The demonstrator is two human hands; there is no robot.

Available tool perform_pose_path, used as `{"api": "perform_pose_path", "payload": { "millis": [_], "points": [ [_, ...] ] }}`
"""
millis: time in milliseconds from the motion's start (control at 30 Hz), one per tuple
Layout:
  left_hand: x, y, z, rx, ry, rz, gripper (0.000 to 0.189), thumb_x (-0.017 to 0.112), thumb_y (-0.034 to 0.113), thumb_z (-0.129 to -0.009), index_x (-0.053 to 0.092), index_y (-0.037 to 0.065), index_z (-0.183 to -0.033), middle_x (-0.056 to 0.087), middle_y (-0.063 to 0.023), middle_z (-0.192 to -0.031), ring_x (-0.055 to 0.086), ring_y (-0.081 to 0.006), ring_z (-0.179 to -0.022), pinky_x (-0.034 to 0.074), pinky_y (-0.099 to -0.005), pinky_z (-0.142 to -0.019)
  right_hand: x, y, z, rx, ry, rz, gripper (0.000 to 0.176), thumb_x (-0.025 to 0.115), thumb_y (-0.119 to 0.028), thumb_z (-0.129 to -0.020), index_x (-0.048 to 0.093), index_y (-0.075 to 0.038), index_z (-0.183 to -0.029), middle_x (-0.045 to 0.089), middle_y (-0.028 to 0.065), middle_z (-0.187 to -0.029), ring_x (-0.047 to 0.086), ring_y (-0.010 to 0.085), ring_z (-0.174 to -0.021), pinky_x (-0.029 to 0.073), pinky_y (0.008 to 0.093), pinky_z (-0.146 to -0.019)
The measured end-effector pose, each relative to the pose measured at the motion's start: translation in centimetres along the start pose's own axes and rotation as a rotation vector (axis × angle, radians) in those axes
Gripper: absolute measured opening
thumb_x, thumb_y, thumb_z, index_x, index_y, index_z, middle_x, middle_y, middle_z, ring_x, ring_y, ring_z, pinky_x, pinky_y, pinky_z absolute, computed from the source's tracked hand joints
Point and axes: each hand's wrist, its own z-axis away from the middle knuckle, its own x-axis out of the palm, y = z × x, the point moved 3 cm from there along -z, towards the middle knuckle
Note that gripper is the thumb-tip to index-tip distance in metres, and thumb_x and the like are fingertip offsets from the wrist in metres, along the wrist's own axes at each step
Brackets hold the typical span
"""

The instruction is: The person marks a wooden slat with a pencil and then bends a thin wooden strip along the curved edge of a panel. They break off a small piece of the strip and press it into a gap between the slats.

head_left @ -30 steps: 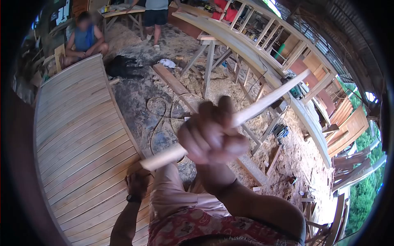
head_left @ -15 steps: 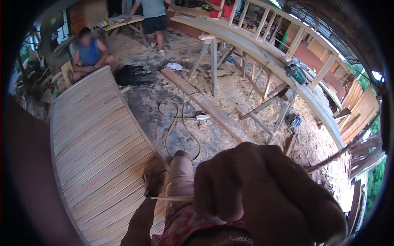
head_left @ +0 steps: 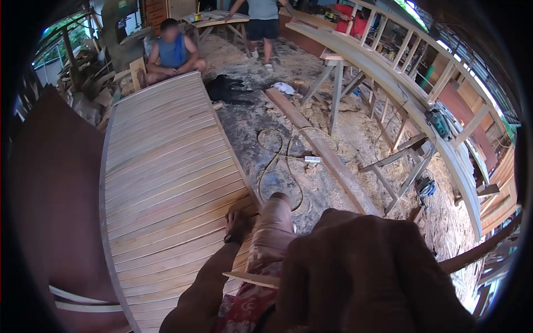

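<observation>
My left hand (head_left: 239, 224) rests on the slatted wooden panel (head_left: 172, 183), near its right edge, with fingers apart and nothing in them. Close to the camera, my right hand (head_left: 369, 269) is closed and fills the lower right of the view. A thin, pale wooden strip (head_left: 252, 278) sticks out from its left side, its pointed end above my lap. On the other side of this hand a brown stick (head_left: 483, 247) slants up to the right; whether it joins the strip is hidden.
A person (head_left: 173, 53) sits beyond the panel; another (head_left: 264, 22) stands at a workbench (head_left: 219, 20). A black dog (head_left: 227, 89), a plank (head_left: 316, 141) and a yellow cord (head_left: 270, 161) lie on the floor. Right, a trestle (head_left: 336, 94) supports a long curved board (head_left: 383, 72).
The view has swung left, so the surroundings appear farther right. My left hand remains on the panel, and my right hand is still closed around the strip.
</observation>
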Motion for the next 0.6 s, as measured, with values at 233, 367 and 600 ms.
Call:
{"api": "perform_pose_path", "payload": {
  "millis": [233, 367, 600],
  "points": [
    [1.2, -0.7, 0.1, -0.037, 0.101, 0.109, 0.046, 0.066, 0.049, -0.093, 0.070, 0.014, -0.122, 0.057, -0.0124, -0.132, 0.048, -0.0403, -0.129, 0.033, -0.0587, -0.114, 0.4, 2.1, -1.0, 0.026, 0.045, 0.028, 0.031, 0.046, -0.025, -0.110, 0.061, 0.002, -0.114, 0.059, 0.0170, -0.087, 0.056, 0.0284, -0.071, 0.051, 0.0445, -0.067],
    [1.4, -0.8, 0.4, -0.038, 0.084, 0.075, 0.048, 0.065, 0.050, -0.093, 0.069, 0.014, -0.125, 0.055, -0.0139, -0.137, 0.047, -0.0424, -0.131, 0.031, -0.0610, -0.115, 0.1, 2.5, -1.5, 0.013, 0.043, 0.068, 0.034, 0.043, -0.026, -0.111, 0.060, 0.003, -0.112, 0.058, 0.0159, -0.082, 0.053, 0.0264, -0.065, 0.050, 0.0429, -0.062],
    [2.4, -0.9, 0.6, -0.033, 0.060, 0.030, 0.053, 0.063, 0.052, -0.094, 0.067, 0.014, -0.130, 0.052, -0.0164, -0.147, 0.044, -0.0460, -0.135, 0.027, -0.0650, -0.118, -0.9, 2.8, -2.9, -0.002, 0.030, 0.140, 0.038, 0.038, -0.027, -0.113, 0.059, 0.005, -0.110, 0.056, 0.0141, -0.073, 0.049, 0.0229, -0.054, 0.046, 0.0401, -0.054]
  ]
}}
